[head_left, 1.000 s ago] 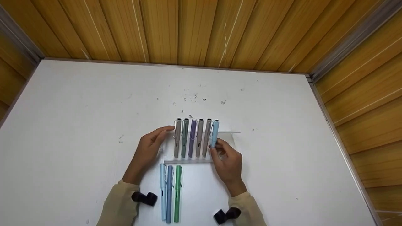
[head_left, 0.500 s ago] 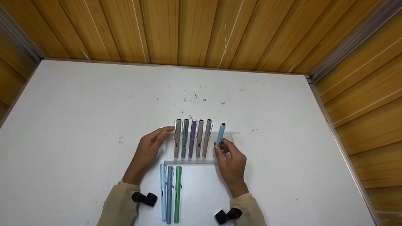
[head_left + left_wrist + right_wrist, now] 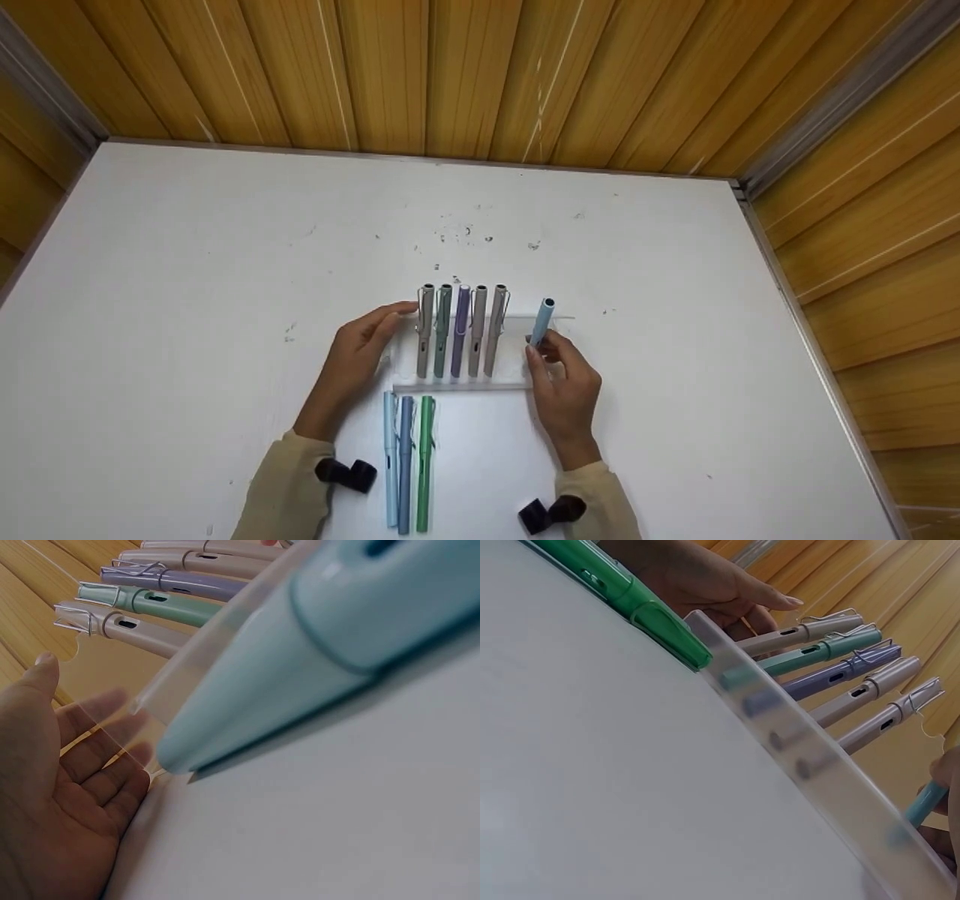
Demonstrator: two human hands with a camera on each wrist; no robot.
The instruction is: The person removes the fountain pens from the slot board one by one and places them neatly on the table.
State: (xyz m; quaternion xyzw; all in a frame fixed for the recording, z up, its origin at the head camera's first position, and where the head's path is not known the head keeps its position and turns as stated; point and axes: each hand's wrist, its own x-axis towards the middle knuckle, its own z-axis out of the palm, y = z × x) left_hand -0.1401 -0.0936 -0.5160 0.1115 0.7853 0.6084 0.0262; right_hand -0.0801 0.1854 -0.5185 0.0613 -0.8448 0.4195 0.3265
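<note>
A clear pen stand (image 3: 465, 387) holds an upright row of several capped pens: a grey pen (image 3: 425, 322) at the left end, a green-grey pen (image 3: 442, 322), a purple pen (image 3: 460, 322) and two more greyish ones. My right hand (image 3: 570, 382) pinches a light blue pen (image 3: 543, 321) between thumb and fingers at the stand's right end, apart from the row. In the right wrist view this pen's lower end (image 3: 924, 804) shows at the stand's front lip. My left hand (image 3: 360, 345) rests at the stand's left side, its relaxed fingers (image 3: 94, 776) showing through the clear panel.
In front of the stand, three pens lie side by side on the white table (image 3: 675, 337): a light blue one (image 3: 390, 457), a blue one (image 3: 406, 465) and a green one (image 3: 425, 465). Wood-patterned panels (image 3: 465, 75) rise behind the table.
My right hand has moved the light blue pen rightward, away from the last grey pen to the stand's right end, tilting its top to the right. My left hand has stayed in place.
</note>
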